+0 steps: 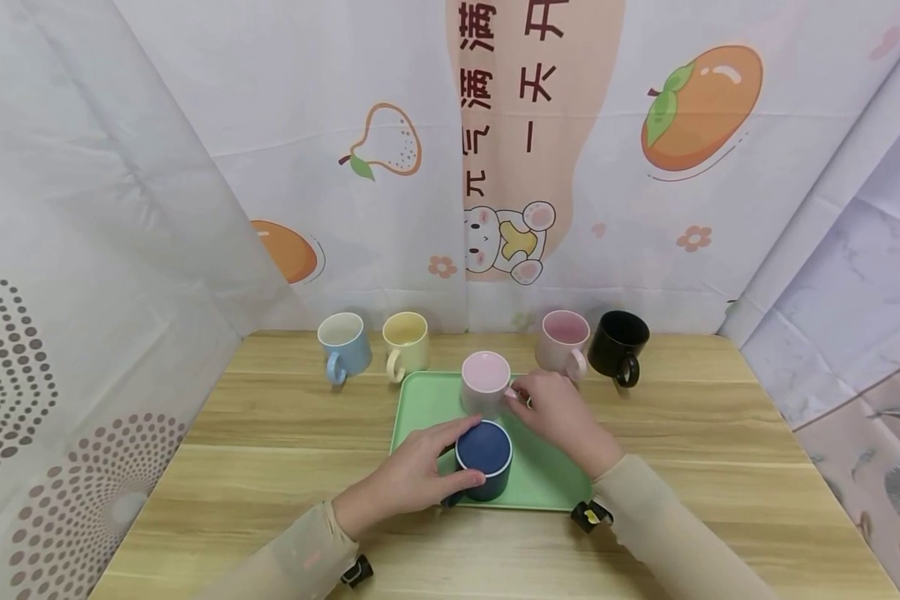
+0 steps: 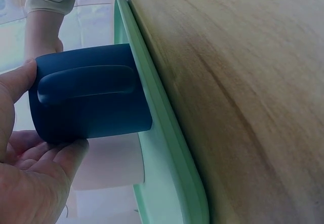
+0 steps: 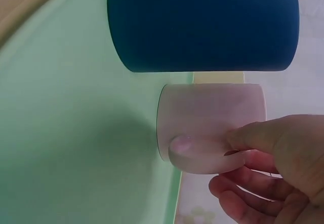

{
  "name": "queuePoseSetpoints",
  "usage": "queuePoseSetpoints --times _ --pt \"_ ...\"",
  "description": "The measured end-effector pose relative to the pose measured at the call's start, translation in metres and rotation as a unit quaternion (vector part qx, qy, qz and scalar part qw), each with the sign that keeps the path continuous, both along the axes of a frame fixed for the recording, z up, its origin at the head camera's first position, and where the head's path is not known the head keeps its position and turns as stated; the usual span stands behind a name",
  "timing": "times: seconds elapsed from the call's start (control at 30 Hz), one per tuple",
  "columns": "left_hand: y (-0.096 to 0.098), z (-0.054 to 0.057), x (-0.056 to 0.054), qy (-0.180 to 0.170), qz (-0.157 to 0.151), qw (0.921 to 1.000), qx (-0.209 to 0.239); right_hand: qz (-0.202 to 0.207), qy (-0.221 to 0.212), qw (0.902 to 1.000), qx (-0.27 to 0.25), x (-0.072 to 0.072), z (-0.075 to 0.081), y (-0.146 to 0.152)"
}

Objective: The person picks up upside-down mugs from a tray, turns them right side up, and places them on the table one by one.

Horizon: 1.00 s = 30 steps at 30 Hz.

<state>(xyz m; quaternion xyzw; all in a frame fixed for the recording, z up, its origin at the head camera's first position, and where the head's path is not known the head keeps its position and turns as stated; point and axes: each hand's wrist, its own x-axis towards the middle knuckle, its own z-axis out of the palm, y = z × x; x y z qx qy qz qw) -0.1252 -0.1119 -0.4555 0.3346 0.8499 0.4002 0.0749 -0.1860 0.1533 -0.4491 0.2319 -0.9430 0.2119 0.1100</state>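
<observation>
A dark blue mug (image 1: 483, 458) stands near the front of the green tray (image 1: 543, 487). My left hand (image 1: 420, 467) grips it from the left, with thumb and fingers spread around its upper part; its handle (image 2: 86, 84) points toward the left wrist camera. Behind it on the tray is a light pink mug (image 1: 485, 385). The right hand (image 1: 558, 417) pinches this mug's handle (image 3: 205, 162) between thumb and index finger, the other fingers curled below.
Along the back of the wooden table (image 1: 270, 442) stand a light blue mug (image 1: 348, 350) and a yellow mug (image 1: 408, 342) on the left. A second pink mug (image 1: 558, 342) and a black mug (image 1: 615, 346) stand on the right. A printed curtain (image 1: 390, 250) hangs behind.
</observation>
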Motion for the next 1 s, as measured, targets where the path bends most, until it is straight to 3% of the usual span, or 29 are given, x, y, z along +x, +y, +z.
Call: queuePoseSetpoints --times 0.33,0.63,0.8,1.0 --pt "-0.0004 -0.0005 0.0 0.001 0.0 1.0 0.009 -0.004 -0.006 1.0 0.004 0.0003 0.0019 -0.0011" --pt "-0.0003 0.0 0.0 0.002 0.0 1.0 0.007 0.017 0.01 0.9997 0.011 0.0004 0.0053 -0.0009" --pt "-0.0004 0.0005 0.0002 0.001 0.001 1.0 0.008 0.018 0.044 0.9985 0.028 0.0026 0.0034 -0.002" --pt "0.0001 0.001 0.0012 -0.003 0.004 1.0 0.006 0.007 0.085 0.9964 -0.003 0.0055 0.0006 -0.0013"
